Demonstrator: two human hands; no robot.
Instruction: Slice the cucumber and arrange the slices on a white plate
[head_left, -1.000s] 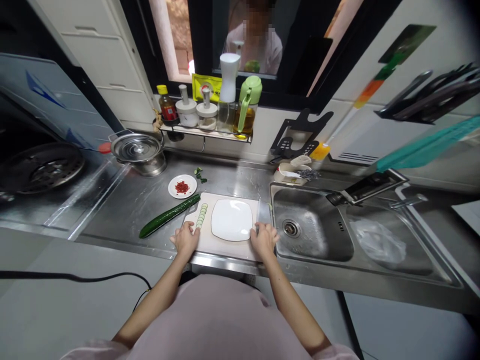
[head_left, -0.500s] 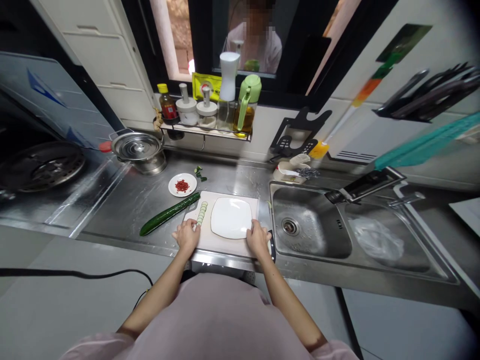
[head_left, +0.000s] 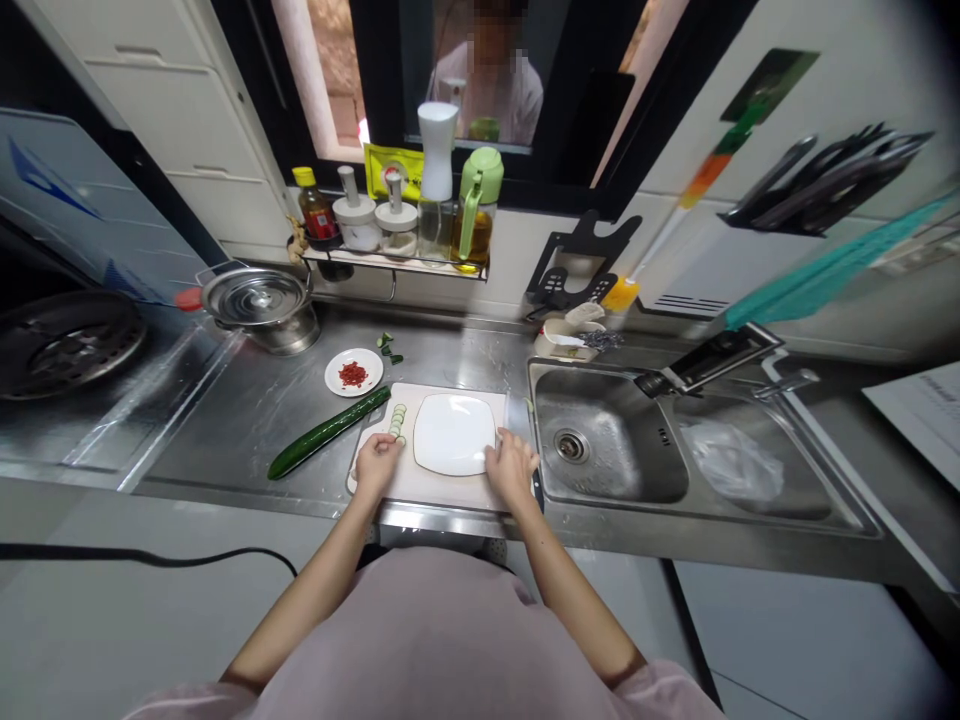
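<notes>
On the cutting board (head_left: pixel 435 492) lies a square white plate (head_left: pixel 454 433) with rounded corners. My right hand (head_left: pixel 513 470) grips the plate's right edge between thumb and fingers. Left of the plate, a short row of overlapping cucumber slices (head_left: pixel 397 418) runs up the board. The fingertips of my left hand (head_left: pixel 377 462) pinch at the near end of that row, on a slice they partly cover. A knife (head_left: pixel 538 490) lies along the board's right side, its dark handle partly behind my right hand. A whole cucumber (head_left: pixel 330 432) rests diagonally to the board's left.
Behind the cucumber stand a small plate of chopped red pieces (head_left: pixel 354 372) and some green cucumber scraps (head_left: pixel 388 348). A steel pot (head_left: pixel 277 318) is at the back left. The sink (head_left: pixel 611 440) adjoins the board's right. A condiment shelf (head_left: pixel 397 262) hangs above the counter.
My left hand has shifted slightly up and inward at the near end of the slices, its fingers drawn closer together. My right hand stays at the plate's edge. The view has turned slightly.
</notes>
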